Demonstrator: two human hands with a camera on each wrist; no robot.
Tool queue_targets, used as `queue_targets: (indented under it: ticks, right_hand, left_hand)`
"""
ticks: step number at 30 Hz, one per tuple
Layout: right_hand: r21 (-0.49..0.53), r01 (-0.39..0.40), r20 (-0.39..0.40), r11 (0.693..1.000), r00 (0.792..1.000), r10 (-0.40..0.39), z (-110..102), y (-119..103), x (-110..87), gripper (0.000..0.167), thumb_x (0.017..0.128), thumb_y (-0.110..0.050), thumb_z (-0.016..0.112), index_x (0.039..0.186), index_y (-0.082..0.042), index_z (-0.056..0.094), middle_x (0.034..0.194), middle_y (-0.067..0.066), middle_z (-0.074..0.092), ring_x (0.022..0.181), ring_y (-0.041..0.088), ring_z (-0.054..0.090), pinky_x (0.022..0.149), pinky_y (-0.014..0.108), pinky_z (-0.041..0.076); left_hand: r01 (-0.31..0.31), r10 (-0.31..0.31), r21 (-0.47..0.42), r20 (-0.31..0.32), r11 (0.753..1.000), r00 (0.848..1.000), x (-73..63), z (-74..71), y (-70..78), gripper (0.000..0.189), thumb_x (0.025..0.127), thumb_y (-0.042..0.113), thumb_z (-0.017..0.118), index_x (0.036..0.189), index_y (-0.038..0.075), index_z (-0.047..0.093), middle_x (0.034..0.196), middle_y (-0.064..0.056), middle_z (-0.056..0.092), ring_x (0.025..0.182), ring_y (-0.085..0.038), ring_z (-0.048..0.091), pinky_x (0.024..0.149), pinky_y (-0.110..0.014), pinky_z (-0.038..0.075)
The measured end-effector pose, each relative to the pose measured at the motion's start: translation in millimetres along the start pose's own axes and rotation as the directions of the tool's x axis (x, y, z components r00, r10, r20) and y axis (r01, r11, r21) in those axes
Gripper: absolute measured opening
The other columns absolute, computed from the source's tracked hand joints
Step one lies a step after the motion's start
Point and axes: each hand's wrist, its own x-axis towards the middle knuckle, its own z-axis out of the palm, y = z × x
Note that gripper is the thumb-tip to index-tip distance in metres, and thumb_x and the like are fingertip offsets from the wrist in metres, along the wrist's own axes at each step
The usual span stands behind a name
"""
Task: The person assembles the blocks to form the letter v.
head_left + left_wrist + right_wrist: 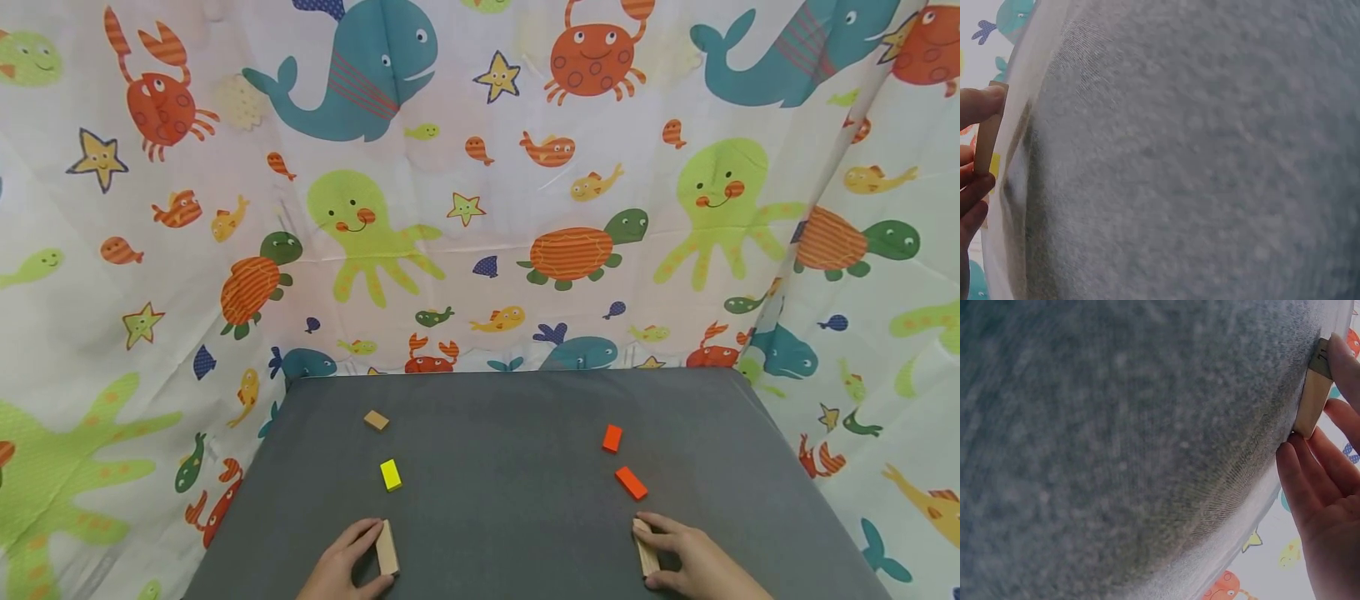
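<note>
My left hand (348,562) pinches a plain wooden block (387,548) by its two ends, thumb at the near end and fingers at the far end. The same block (989,131) shows at the left edge of the left wrist view. On the other side, my right hand (688,558) holds a second wooden block (647,547) lengthwise between thumb and fingers. In the right wrist view that block (1314,394) has a dark end with a printed mark. Both blocks are at the grey tabletop, near its front.
Beyond the left hand lie a yellow block (391,475) and a small tan block (377,420). Two red blocks, one nearer (631,482) and one farther (612,438), lie beyond the right hand. A sea-animal curtain (480,317) surrounds the grey table (510,467).
</note>
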Motion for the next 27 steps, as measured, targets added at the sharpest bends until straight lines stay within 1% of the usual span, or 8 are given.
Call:
queue_targets:
  ticks: [5,8,13,16,20,27]
  right_hand:
    - [0.004,-0.010,0.000,1.000,1.000,0.010,-0.2,-1.2,1.4,0.083,0.073,-0.047,0.085,0.142,-0.007,0.058,0.147,0.018,0.053,0.129,0.044,0.054,0.095,0.058,0.051]
    - [0.007,-0.014,0.002,1.000,1.000,0.014,-0.4,-2.4,1.5,0.083,0.073,-0.046,0.085,0.141,-0.007,0.058,0.147,0.019,0.053,0.128,0.045,0.054,0.094,0.057,0.051]
    - [0.014,-0.002,0.014,1.000,1.000,0.002,-0.8,-2.7,0.5,0.083,0.074,-0.045,0.085,0.142,-0.005,0.058,0.147,0.021,0.052,0.128,0.048,0.053,0.094,0.057,0.052]
    - [0.014,0.009,0.017,1.000,1.000,-0.009,-0.6,-1.3,0.1,0.083,0.075,-0.045,0.085,0.142,-0.005,0.057,0.147,0.021,0.052,0.128,0.048,0.053,0.094,0.057,0.051]
    - [0.014,0.013,0.013,1.000,1.000,-0.013,-0.8,-0.5,0.6,0.082,0.075,-0.046,0.085,0.141,-0.006,0.058,0.146,0.020,0.053,0.128,0.047,0.054,0.094,0.057,0.051]
    - [-0.009,0.009,0.004,1.000,1.000,-0.009,0.3,-0.9,1.2,0.081,0.074,-0.046,0.085,0.140,-0.007,0.059,0.146,0.019,0.054,0.126,0.044,0.055,0.094,0.058,0.051]
  left_hand:
    - [0.031,-0.031,-0.004,0.010,1.000,0.999,3.9,-2.0,7.9,0.084,0.080,0.061,0.076,0.143,0.008,0.057,0.138,-0.009,0.056,0.121,-0.033,0.059,0.096,-0.047,0.054]
    - [0.044,-0.044,-0.011,0.004,0.999,0.999,7.2,-3.0,11.8,0.084,0.080,0.060,0.077,0.143,0.008,0.057,0.138,-0.008,0.056,0.121,-0.031,0.059,0.097,-0.047,0.054]
    - [0.033,-0.033,-0.011,-0.020,0.999,0.999,12.1,-4.2,15.9,0.082,0.080,0.056,0.079,0.143,0.008,0.058,0.138,-0.008,0.056,0.121,-0.030,0.059,0.096,-0.046,0.055]
    - [0.028,-0.028,-0.008,-0.023,1.000,0.999,14.9,-4.5,17.3,0.081,0.081,0.055,0.080,0.143,0.008,0.058,0.138,-0.008,0.056,0.122,-0.031,0.058,0.097,-0.045,0.054]
    - [0.031,-0.031,-0.003,-0.032,1.000,0.999,18.0,-4.4,19.3,0.080,0.081,0.055,0.079,0.142,0.008,0.058,0.138,-0.008,0.056,0.122,-0.031,0.058,0.099,-0.046,0.053]
    - [0.022,-0.021,0.009,-0.081,1.000,0.996,22.4,-2.1,20.6,0.081,0.080,0.059,0.078,0.142,0.011,0.059,0.136,-0.004,0.057,0.120,-0.026,0.060,0.094,-0.045,0.056]
